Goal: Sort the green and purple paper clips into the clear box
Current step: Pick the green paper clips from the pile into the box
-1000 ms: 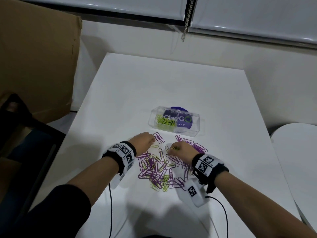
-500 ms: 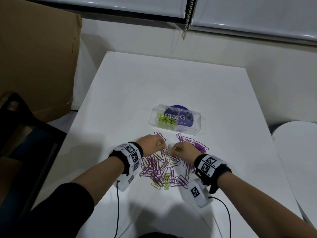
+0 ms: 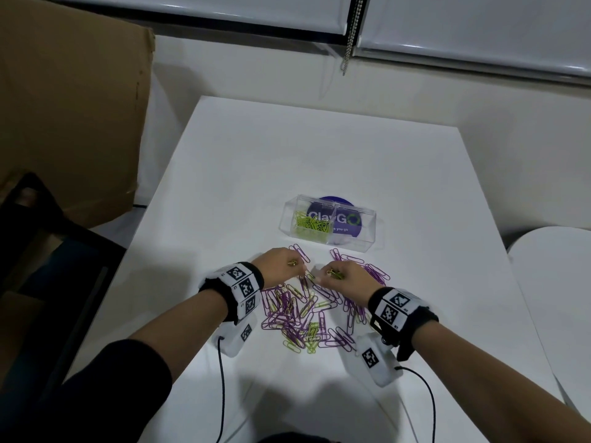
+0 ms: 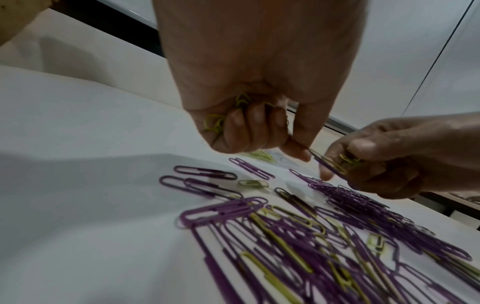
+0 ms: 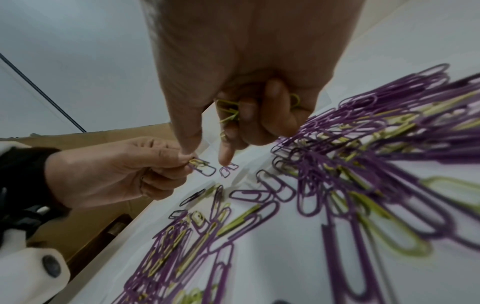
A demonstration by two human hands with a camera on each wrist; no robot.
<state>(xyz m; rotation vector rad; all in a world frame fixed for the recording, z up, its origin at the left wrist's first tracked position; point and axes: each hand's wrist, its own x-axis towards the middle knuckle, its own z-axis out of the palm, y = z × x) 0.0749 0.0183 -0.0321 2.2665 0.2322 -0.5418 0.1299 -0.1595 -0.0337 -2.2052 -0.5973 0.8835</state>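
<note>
Hands [image 3: 281,266] [image 3: 343,279] clutch green clips [image 4: 214,123], seemingly pinching linked pair [image 5: 202,165].

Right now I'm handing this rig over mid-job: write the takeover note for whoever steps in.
Left hand: fist of green clips, pinching a linked green-and-purple pair.
Right hand: also palming green clips, fingers at that same pair.
Clear box: left compartment holds green clips, right one looks empty.
Mixed pile lies on the table.
Left: separate the pair, drop greens, sort all purples.
</note>
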